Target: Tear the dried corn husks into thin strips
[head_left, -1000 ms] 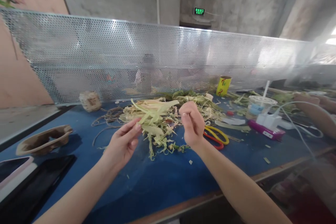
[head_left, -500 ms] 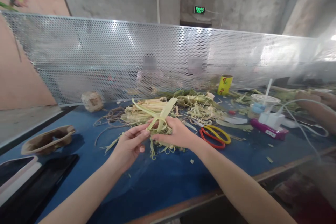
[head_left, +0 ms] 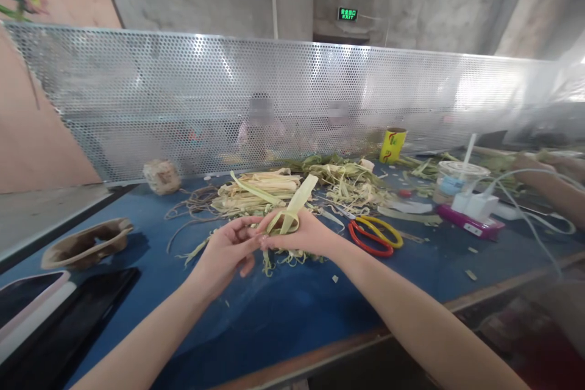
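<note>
My left hand [head_left: 227, 250] and my right hand [head_left: 302, 234] meet over the blue table [head_left: 283, 311], both pinching a pale green leaf strip [head_left: 292, 206] folded into a loop. One end of the strip sticks up and to the right above my right hand. Just behind and below my hands lies a heap of leaf strips and trimmings [head_left: 269, 192]. Red and yellow scissors [head_left: 372, 236] lie on the table right of my right hand.
A perforated metal screen [head_left: 292, 97] runs along the table's far side. A yellow cup [head_left: 392, 145], a lidded plastic cup with a straw [head_left: 454, 178], a white charger with cable [head_left: 475, 204] and a purple device [head_left: 470, 223] stand right. Another person's arm [head_left: 548, 186] is far right. Dark phones [head_left: 68, 317] and a brown tray [head_left: 85, 244] lie left.
My right hand, raised and apart a second ago, came down to join my left hand. Both now grip the strip, and its loop is folded tighter than half a second ago.
</note>
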{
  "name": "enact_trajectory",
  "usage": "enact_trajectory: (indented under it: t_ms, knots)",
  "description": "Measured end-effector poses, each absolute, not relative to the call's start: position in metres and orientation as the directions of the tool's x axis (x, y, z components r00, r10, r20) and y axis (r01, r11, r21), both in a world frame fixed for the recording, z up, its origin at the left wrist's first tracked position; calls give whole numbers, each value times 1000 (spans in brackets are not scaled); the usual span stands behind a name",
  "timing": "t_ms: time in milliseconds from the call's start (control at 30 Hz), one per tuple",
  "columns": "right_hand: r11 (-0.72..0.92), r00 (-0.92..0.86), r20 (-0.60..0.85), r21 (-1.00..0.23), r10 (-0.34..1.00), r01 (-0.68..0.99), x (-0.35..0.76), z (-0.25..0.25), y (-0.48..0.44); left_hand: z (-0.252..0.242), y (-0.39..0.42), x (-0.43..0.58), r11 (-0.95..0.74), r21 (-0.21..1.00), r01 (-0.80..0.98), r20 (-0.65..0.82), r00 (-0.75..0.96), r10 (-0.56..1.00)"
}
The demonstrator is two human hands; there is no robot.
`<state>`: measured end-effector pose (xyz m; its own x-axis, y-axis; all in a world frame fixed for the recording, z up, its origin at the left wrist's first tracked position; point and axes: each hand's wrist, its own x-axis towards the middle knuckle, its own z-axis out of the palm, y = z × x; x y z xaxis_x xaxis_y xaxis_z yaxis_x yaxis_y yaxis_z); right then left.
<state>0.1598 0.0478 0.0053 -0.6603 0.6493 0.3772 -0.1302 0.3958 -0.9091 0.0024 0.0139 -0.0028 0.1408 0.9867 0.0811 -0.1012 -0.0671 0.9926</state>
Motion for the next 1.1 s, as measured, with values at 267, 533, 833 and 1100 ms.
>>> enact_trajectory:
  t_ms: [267,533,833,1100]
  knots:
    - [247,-453,443,-869,774,-428,176,8,70,6,13,-9,-97,995,-39,101,128,987]
    - [238,-368,452,-834,812,-498,187,17,77,15,9,-13,-121,979,-162,137,94,986]
    - [404,-557,372,-912,743,-70,177,19,56,15,13,-18,-340,914,220,349,-4,937]
    - [454,-691,289,-889,662,63,162,15,40,12,7,-7,-485,798,358,520,-3,854]
